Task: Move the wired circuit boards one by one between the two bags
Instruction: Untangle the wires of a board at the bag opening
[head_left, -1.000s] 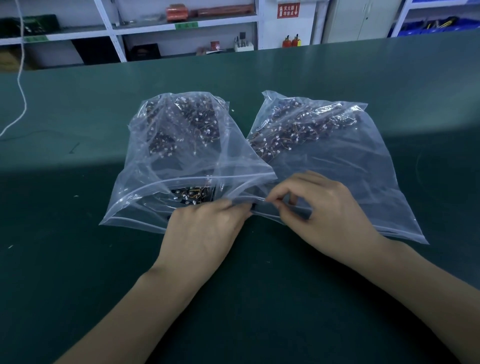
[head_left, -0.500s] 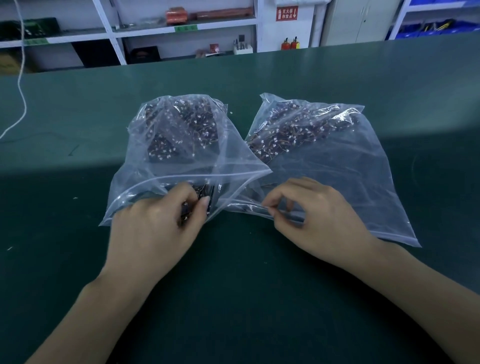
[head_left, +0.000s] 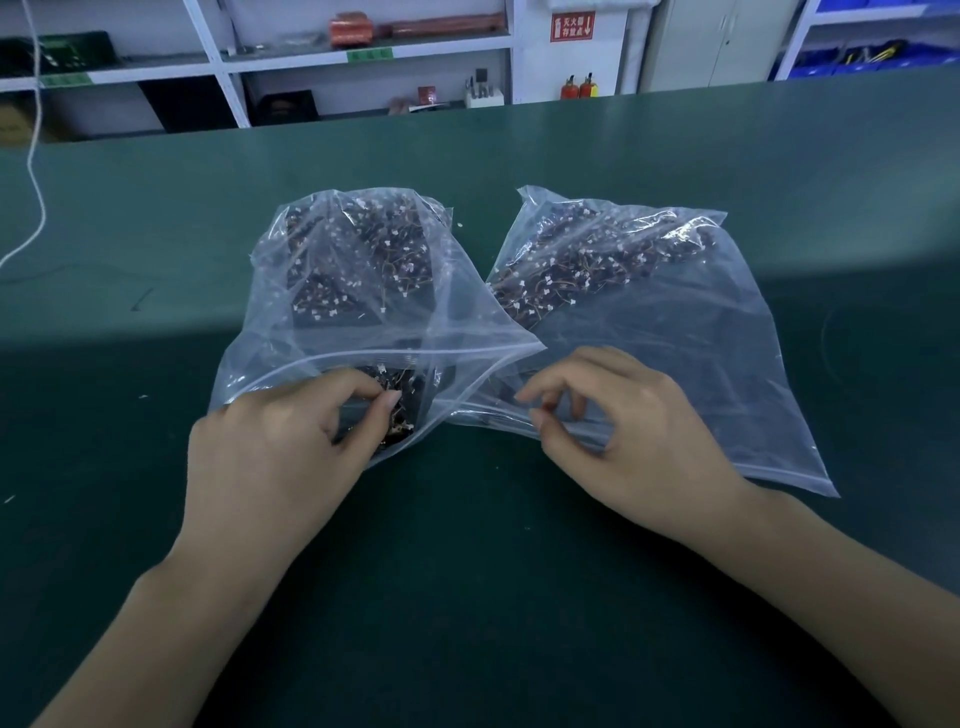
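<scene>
Two clear plastic zip bags lie side by side on the dark green worktop (head_left: 519, 597), their near corners overlapping in the middle. The left clear zip bag (head_left: 291, 322) holds a heap of small dark wired circuit boards (head_left: 389, 249) with white connectors at its far end, and the right clear zip bag (head_left: 675, 332) holds a similar heap (head_left: 582, 265) along its far left edge. The left hand (head_left: 275, 447) reaches into the near mouth of the left bag, its thumb and fingers curled round one dark wired circuit board (head_left: 397, 410) just inside the opening. The right hand (head_left: 623, 431) pinches the near zip edge of the right bag between thumb and forefinger, the other fingers bent above it. A white cord (head_left: 34, 171) hangs at the far left, and white shelving (head_left: 218, 67) stands beyond the worktop.
</scene>
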